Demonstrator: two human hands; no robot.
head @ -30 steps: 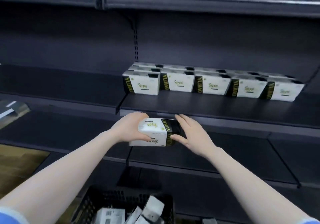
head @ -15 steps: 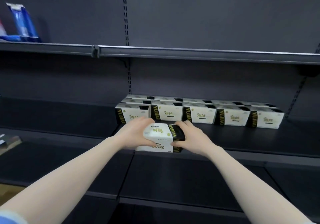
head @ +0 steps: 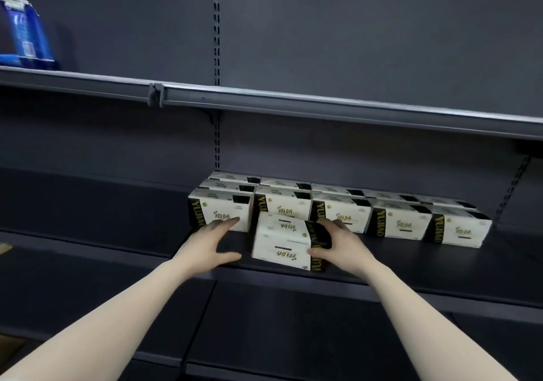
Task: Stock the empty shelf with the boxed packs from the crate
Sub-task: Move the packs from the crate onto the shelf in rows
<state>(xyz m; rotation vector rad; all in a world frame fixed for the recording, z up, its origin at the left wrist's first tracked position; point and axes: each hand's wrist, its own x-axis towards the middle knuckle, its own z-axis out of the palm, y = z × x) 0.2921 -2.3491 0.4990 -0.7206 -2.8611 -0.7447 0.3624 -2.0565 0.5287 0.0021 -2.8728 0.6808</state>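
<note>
A white boxed pack [head: 280, 239] with a black end lies on the front of the dark shelf [head: 411, 263], its print upside down to me. My right hand [head: 340, 242] grips its right end, thumb on the front face and fingers over the top. Just left of the pack, my left hand [head: 210, 244] has its fingers spread and a small gap to the pack. Behind stands a row of several matching packs [head: 393, 219], two or three deep. The crate is out of view.
An upper shelf [head: 323, 102] runs across above, with a blue pack [head: 25, 33] at its far left. A slotted upright [head: 216, 57] divides the back panel. The shelf bay to the left [head: 88, 204] and a lower shelf [head: 293, 322] are dark.
Both hands carried the pack up from below the shelf edge and set it on the shelf front. My left hand has come off it. The view rose and the crate dropped out of sight.
</note>
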